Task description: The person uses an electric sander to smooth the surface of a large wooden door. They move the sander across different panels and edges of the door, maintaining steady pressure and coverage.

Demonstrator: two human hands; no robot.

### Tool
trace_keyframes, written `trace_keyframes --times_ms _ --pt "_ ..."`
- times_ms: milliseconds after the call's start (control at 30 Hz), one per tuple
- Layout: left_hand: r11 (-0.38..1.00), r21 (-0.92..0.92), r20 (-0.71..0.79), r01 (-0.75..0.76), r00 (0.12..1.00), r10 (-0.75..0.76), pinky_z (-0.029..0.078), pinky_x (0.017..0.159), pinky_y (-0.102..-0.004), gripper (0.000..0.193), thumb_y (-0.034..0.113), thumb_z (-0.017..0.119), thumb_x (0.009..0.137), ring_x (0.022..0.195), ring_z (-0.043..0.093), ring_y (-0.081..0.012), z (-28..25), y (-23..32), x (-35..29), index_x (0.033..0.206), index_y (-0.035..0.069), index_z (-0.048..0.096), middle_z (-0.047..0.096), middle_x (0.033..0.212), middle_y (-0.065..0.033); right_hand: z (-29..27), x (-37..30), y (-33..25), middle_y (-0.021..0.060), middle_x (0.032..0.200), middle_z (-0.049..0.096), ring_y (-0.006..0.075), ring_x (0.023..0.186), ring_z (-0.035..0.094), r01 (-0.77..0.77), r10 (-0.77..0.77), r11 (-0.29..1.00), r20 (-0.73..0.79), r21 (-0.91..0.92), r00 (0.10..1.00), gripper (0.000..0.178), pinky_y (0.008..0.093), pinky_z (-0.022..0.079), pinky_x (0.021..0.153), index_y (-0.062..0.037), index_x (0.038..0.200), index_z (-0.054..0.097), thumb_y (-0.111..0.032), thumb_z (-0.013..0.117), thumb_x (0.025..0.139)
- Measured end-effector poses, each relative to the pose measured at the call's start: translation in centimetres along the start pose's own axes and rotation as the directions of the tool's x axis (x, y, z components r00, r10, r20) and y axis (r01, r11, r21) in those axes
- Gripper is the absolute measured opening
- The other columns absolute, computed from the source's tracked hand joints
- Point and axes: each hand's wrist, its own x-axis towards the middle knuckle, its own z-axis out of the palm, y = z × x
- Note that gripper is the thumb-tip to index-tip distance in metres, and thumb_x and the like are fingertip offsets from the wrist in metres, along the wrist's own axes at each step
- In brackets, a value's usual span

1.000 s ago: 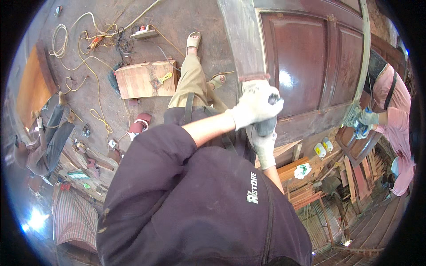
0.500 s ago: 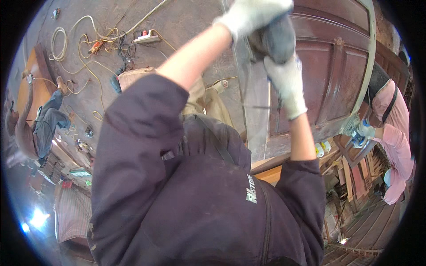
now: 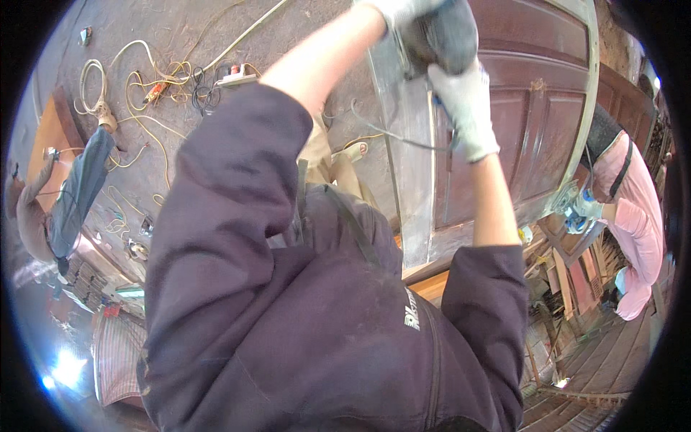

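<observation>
Both my hands wear pale work gloves and grip a dark, rounded, corded power tool (image 3: 443,39) over the left edge of a panelled brown door (image 3: 504,129). My left hand (image 3: 410,9) is closed on its upper end, partly cut off by the picture's top edge. Lower down, my right hand (image 3: 464,108) wraps round the near end, where a dark cord (image 3: 410,140) trails off to the left. The tool's working face is hidden. Along its left edge the door's frame is pale and scuffed, while its panels are dark and glossy.
At right, a person in pink (image 3: 633,216) holds a blue tool (image 3: 576,219) at the door's near right corner. Another person (image 3: 79,187) bends beside a brown board (image 3: 54,137) at left. Coiled cords (image 3: 162,90) and a power strip (image 3: 236,78) lie on the floor. Wood scraps (image 3: 576,281) are lower right.
My left hand has gone slightly up and left, partly out of the picture. The cord now curves farther left. The person at left has shifted a leg upward in the picture.
</observation>
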Motion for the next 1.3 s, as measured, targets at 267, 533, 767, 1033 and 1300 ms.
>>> trace_keyframes --times_ms 267,533,767,1033,1300 --pt "0.99 -0.101 -0.074 0.103 0.991 -0.11 0.054 0.077 -0.0384 0.043 0.043 0.059 0.092 0.081 0.072 -0.0271 -6.2 -1.7 5.4 0.086 0.004 0.077 0.074 0.085 -0.017 0.2 6.9 -5.0 0.0262 0.108 0.072 0.0401 0.106 0.069 0.147 -0.146 0.989 0.025 -0.009 0.989 0.049 0.044 0.054 0.096 0.0023 0.117 0.063 -0.024 0.068 0.075" --pt "0.973 -0.188 -0.143 0.132 0.977 -0.16 0.053 0.075 -0.0409 0.045 0.044 0.059 0.091 0.08 0.071 -0.0309 -2.1 0.2 1.0 0.082 0.002 0.074 0.072 0.082 -0.0184 -0.6 2.9 -2.4 0.0271 0.119 0.069 0.0404 0.115 0.065 0.067 -0.065 0.994 0.026 -0.083 0.998 0.066 0.0441 0.051 0.102 -0.0004 0.136 0.055 -0.022 0.069 0.076" --pt "0.991 -0.134 -0.222 0.024 0.974 -0.054 0.053 0.072 -0.0411 0.043 0.041 0.059 0.091 0.077 0.07 -0.0304 -2.8 -1.2 2.7 0.08 0.003 0.073 0.071 0.08 -0.0185 -0.6 4.3 -3.7 0.0255 0.108 0.072 0.0386 0.109 0.069 0.1 -0.098 0.993 0.035 -0.06 0.995 0.065 0.0428 0.054 0.097 0.0014 0.135 0.056 -0.021 0.07 0.076" --pt "0.976 -0.184 -0.195 0.115 0.969 -0.15 0.052 0.072 -0.0398 0.038 0.037 0.061 0.092 0.077 0.07 -0.0265 -4.1 -0.9 -0.2 0.083 0.002 0.073 0.072 0.081 -0.016 0.4 3.1 -3.0 0.0282 0.121 0.067 0.0418 0.115 0.066 0.132 -0.13 0.991 0.067 -0.026 0.989 0.068 0.0451 0.053 0.101 -0.005 0.14 0.052 -0.019 0.07 0.076" --pt "0.938 -0.263 -0.127 0.225 0.956 -0.264 0.053 0.07 -0.0377 0.031 0.034 0.065 0.09 0.072 0.069 -0.021 -6.3 -0.4 -3.9 0.086 0.004 0.074 0.072 0.077 -0.0131 3.0 -1.2 -5.9 0.0297 0.115 0.069 0.043 0.112 0.066 0.007 -0.007 1.0 0.077 -0.008 0.997 0.068 0.0465 0.053 0.097 -0.0001 0.141 0.049 -0.02 0.068 0.078"
